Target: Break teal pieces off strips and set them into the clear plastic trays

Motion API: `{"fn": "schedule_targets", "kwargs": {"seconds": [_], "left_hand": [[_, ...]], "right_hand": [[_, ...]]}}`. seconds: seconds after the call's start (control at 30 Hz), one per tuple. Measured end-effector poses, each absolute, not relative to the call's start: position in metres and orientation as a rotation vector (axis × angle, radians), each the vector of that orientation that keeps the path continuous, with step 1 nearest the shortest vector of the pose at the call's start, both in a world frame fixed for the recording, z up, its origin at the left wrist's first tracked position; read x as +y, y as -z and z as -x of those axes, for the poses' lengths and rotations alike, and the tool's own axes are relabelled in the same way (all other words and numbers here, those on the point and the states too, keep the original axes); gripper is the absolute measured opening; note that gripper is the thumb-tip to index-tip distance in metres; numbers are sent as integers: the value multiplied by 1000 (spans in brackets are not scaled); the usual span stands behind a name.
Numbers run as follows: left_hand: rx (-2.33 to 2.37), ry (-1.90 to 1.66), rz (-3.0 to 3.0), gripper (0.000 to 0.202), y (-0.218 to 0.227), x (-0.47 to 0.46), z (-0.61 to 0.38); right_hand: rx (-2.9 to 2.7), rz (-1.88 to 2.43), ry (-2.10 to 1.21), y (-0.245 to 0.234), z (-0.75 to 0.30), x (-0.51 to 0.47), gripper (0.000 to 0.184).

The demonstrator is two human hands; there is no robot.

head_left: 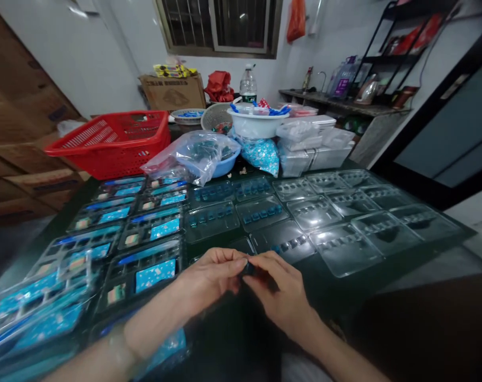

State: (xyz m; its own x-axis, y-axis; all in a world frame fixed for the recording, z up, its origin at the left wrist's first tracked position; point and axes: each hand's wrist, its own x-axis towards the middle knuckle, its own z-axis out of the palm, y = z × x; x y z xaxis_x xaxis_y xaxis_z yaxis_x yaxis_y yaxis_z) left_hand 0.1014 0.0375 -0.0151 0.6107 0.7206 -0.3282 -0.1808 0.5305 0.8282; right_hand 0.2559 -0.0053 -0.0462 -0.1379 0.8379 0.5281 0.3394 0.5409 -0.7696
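Note:
My left hand [220, 270] and my right hand [282, 281] meet over the near edge of the laid-out trays. Pinched between their fingertips is a small dark piece [248, 267], too small and covered to name. Just beyond my fingers lies a clear plastic tray [282, 241] with a row of small moulded hollows; a dark blue piece sits at the left end of its row. Behind it, another clear tray [262, 209] holds a row of small dark teal pieces. A pale bangle [121, 342] circles my left wrist.
Left stand trays with blue patterned packets [155, 270], blue sticks and small pale blocks; some overlap at near left. More clear trays [346, 249] spread right. At the back are a red basket [133, 154], a light blue basin [227, 166], a white basin [259, 124] and stacked plastic packs [316, 159].

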Motion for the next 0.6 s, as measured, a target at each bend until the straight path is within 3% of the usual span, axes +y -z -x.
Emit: {"fn": "schedule_targets", "kwargs": {"seconds": [0.27, 0.4, 0.6], "left_hand": [[779, -645, -809, 13, 33, 15, -130], [793, -621, -655, 14, 41, 15, -134], [865, -615, -549, 10, 39, 18, -141]], "right_hand": [[-1670, 1040, -556, 61, -283, -20, 34], [-1809, 1091, -728, 56, -295, -26, 41], [-1774, 1089, -752, 51, -304, -22, 24]]}}
